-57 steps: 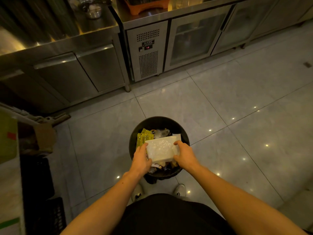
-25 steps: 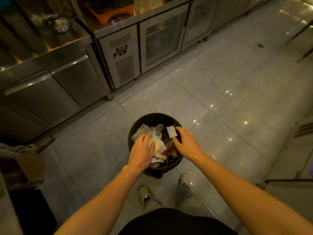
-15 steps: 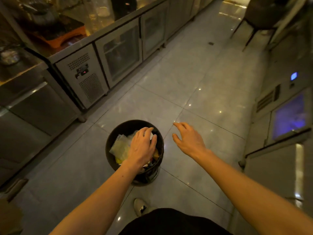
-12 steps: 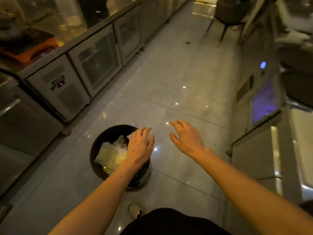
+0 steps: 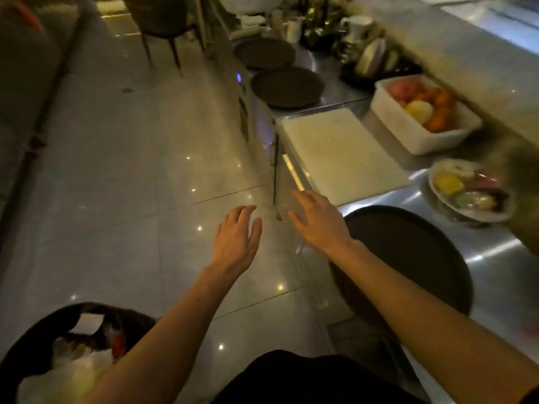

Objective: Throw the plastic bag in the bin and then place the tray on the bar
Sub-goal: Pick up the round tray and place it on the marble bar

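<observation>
1. At the lower left corner of the view, on the tiled floor, stands the black bin. A pale crumpled plastic bag lies inside it on top of other rubbish, with a white paper scrap nearer the bin's far rim.
2. Left hand: empty, palm down, fingers extended and loosely together, above the floor and clear of the bin.
3. Right hand: empty, fingers spread and relaxed, over the near front edge of the steel counter, just beside the tray; contact not evident.
4. Round dark tray: flat on the counter at its near end, partly covered by the right forearm.
5. White cutting board: along the counter's front edge, beyond the tray.
6. White tub of fruit: toward the counter's back edge, behind the board.
7. Bowl of mixed food: right of the board, near the tray's far rim.
8. Two more round dark trays lie farther along the counter.
9. The frame is motion-blurred; fine detail unreadable.
</observation>
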`<state>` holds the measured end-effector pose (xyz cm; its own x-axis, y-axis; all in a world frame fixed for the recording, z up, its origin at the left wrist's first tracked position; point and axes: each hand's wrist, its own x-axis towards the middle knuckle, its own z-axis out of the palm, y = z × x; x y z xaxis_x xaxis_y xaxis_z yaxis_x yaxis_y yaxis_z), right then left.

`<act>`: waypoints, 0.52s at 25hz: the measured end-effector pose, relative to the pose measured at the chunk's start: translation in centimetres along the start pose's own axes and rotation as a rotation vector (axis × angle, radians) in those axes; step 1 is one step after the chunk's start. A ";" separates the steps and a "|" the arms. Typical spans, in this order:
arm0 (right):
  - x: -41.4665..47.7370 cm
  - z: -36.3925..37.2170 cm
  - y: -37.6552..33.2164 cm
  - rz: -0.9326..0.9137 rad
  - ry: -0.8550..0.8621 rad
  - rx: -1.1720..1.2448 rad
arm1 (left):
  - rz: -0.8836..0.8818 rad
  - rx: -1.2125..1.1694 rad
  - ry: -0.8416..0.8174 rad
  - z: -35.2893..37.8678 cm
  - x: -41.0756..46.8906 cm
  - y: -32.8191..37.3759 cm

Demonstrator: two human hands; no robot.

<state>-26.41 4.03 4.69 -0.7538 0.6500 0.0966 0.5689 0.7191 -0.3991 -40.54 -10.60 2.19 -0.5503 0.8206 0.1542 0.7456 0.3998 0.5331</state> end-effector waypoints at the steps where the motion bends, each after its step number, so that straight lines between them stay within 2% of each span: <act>1: -1.1 -1.0 2.4 0.055 0.023 -0.004 | 0.047 -0.010 -0.035 1.4 1.0 2.1; 7: -8.6 -5.4 13.0 0.409 0.108 -0.011 | 0.289 -0.085 -0.260 8.9 3.9 12.6; 13: -14.3 -5.9 16.3 0.733 0.181 0.011 | 0.415 -0.130 -0.449 13.2 4.8 16.0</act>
<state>-4.46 7.92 2.18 -0.1177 0.9918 -0.0494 0.9000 0.0855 -0.4275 -26.31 5.13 0.45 0.0088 0.9998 0.0205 0.7960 -0.0194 0.6050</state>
